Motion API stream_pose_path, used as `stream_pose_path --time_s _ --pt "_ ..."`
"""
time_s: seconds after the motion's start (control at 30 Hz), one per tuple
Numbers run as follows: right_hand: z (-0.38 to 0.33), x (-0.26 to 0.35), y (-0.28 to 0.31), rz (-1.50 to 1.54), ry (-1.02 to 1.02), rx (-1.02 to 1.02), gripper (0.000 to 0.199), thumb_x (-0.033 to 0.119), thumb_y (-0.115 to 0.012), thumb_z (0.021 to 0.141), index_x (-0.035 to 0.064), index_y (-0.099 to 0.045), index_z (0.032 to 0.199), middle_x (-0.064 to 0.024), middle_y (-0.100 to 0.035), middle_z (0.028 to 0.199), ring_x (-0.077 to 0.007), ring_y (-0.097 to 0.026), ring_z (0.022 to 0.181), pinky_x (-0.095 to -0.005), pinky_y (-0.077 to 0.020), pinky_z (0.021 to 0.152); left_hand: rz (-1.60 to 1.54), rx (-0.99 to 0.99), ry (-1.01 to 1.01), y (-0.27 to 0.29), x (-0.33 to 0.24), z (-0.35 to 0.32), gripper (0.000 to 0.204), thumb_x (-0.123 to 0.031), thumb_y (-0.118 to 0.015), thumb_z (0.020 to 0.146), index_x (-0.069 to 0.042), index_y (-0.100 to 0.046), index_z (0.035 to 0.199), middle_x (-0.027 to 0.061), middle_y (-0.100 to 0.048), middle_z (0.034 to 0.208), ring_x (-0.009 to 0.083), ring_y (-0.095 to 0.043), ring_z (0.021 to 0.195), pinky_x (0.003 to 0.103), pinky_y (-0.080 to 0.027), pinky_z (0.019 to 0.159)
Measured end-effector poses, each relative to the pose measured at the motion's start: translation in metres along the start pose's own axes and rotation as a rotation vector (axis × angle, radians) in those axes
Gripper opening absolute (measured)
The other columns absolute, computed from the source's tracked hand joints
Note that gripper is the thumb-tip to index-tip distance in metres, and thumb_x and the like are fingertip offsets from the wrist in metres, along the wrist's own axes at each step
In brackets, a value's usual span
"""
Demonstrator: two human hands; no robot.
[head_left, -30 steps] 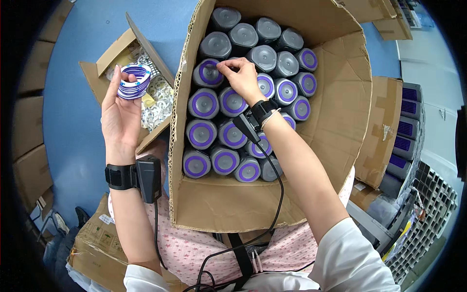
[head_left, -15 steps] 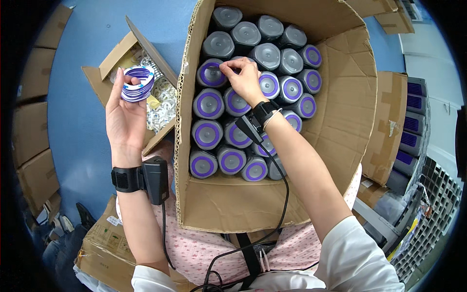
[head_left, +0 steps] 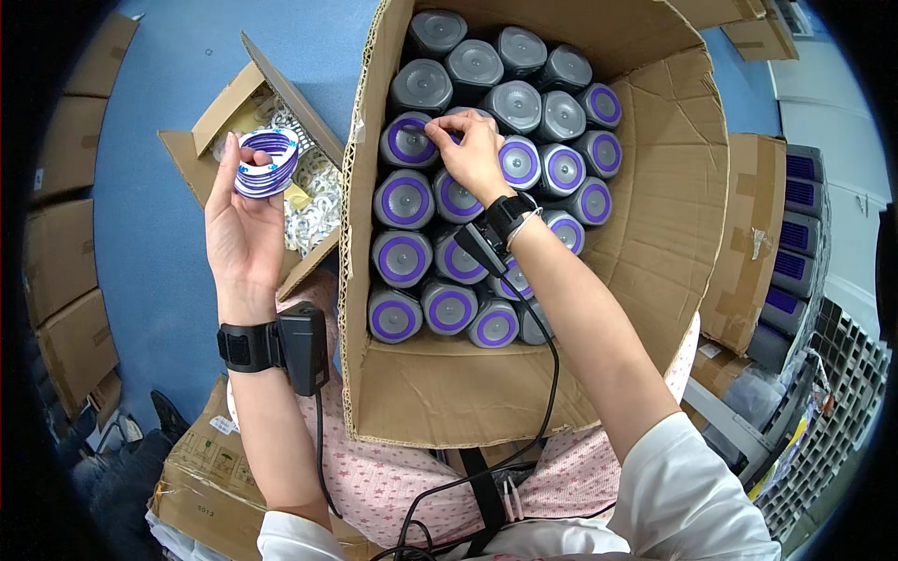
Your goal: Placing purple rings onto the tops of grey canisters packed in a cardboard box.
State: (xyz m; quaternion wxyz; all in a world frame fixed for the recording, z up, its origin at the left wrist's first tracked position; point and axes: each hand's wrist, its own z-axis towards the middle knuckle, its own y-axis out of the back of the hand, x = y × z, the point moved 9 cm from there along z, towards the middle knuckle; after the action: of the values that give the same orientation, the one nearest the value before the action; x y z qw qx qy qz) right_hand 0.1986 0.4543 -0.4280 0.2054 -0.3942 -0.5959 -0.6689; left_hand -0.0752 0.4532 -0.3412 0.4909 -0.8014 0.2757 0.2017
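My left hand (head_left: 248,220) holds up a stack of purple ring stickers (head_left: 268,164) with white faces, its fingers passing through the middle of the rings. My right hand (head_left: 475,154) reaches into the large cardboard box (head_left: 449,393). Its thumb and forefinger are pinched at the right edge of a purple ring (head_left: 394,140) lying on the end of a grey container (head_left: 386,154). Around it stand several similar grey containers, packed upright. Those nearer me and to the right carry purple rings, while the containers at the back (head_left: 436,33) show plain grey ends. My right hand partly covers one container.
Left of the large box is a small open carton (head_left: 224,107) with loose white ring scraps (head_left: 313,206). Cartons (head_left: 56,248) line the far left. At right stand another carton (head_left: 744,238) and stacked grey-purple items (head_left: 795,229). A black cable (head_left: 552,374) hangs from my right wrist.
The view has shifted very slightly. Both hands keep nearly the same place, the left with the ring stack and the right at the same container.
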Motion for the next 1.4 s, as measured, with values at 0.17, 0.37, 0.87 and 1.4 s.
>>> stream_pose_path --time_s 0.17,0.37,0.87,1.4 --pt "-0.001 0.005 0.001 -0.022 0.015 -0.016 0.016 0.028 -0.07 0.076 0.0135 -0.073 0.083 -0.0067 -0.063 0.096 -0.0278 -0.049 0.102 -0.0407 -0.0321 0.088 -0.01 0.008 0.007 0.0 0.0 0.0 0.016 -0.011 -0.059 0.09 -0.002 -0.055 0.102 0.0069 -0.062 0.089 0.0129 -0.063 0.078 0.027 -0.056 0.077" --pt "0.003 -0.003 0.0 0.11 0.007 0.011 0.016 0.028 -0.069 0.077 0.0142 -0.072 0.084 -0.0055 -0.063 0.096 -0.0272 -0.05 0.102 -0.0409 -0.0333 0.088 0.016 0.02 0.021 -0.003 0.001 -0.001 0.013 -0.013 -0.056 0.092 -0.004 -0.053 0.1 0.0047 -0.06 0.087 0.0114 -0.061 0.083 0.028 -0.052 0.085" --pt "-0.001 0.001 -0.002 -0.002 -0.001 -0.042 0.014 0.027 -0.07 0.076 0.0142 -0.072 0.082 -0.0036 -0.063 0.096 -0.0259 -0.049 0.103 -0.0396 -0.0302 0.089 0.013 0.008 0.019 -0.002 0.003 0.001 0.015 -0.012 -0.055 0.092 -0.004 -0.052 0.104 0.0037 -0.06 0.088 0.0113 -0.061 0.082 0.027 -0.052 0.083" --pt "-0.022 0.034 0.004 -0.175 0.261 -0.053 0.042 0.032 -0.078 0.067 0.0064 -0.062 0.096 -0.0086 -0.054 0.096 -0.0282 -0.046 0.098 -0.0394 -0.0326 0.088 0.017 0.015 0.018 -0.002 0.001 0.001 0.012 -0.013 -0.053 0.093 -0.005 -0.053 0.102 0.003 -0.061 0.086 0.0106 -0.061 0.08 0.027 -0.053 0.082"
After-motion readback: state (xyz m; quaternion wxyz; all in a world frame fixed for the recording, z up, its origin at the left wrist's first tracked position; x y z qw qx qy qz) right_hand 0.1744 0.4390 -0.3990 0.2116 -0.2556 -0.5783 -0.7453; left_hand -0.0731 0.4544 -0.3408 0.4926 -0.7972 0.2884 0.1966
